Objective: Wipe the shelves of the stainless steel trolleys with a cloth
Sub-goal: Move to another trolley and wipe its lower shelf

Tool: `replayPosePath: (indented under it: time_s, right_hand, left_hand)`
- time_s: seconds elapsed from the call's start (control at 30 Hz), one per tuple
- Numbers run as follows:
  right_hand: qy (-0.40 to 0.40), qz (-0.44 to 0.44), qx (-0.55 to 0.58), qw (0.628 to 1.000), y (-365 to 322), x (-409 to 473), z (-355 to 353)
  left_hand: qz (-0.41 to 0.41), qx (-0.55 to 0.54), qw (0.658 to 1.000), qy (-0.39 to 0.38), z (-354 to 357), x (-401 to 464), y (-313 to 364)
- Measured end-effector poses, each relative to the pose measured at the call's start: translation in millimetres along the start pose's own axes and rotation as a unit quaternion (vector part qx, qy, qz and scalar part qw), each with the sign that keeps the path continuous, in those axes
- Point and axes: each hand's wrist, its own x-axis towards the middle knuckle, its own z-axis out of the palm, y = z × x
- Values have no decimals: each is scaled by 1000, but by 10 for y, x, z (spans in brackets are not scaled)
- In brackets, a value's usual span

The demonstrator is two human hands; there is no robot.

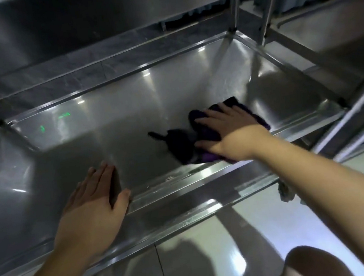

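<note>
A person crouches at a steel trolley's low shelf [107, 133]. At near left, the left hand [93, 208] rests flat on the shelf's near rim, fingers pressed together and holding nothing. To the right, the right hand [233, 131] presses a dark purple cloth [208, 132] onto the shelf with fingers spread. The cloth sits at the near right; the far left looks yet to be wiped, and another trolley [324, 35] waits at far right.
</note>
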Motion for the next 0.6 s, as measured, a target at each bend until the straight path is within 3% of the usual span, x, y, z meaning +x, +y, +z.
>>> replayPosePath:
  time_s: [0.1,0.23,0.6]
  right_hand:
    - [38,108,-57,992,835,117,-188]
    - [21,257,-20,966,1709,281,-394]
    - [13,236,-10,972,1718,1346,-627]
  left_hand:
    - [0,0,1000,-8,-17,11,6]
    - [-5,6,1000,-15,-44,14,47]
    - [-18,5,1000,-7,-53,16,64]
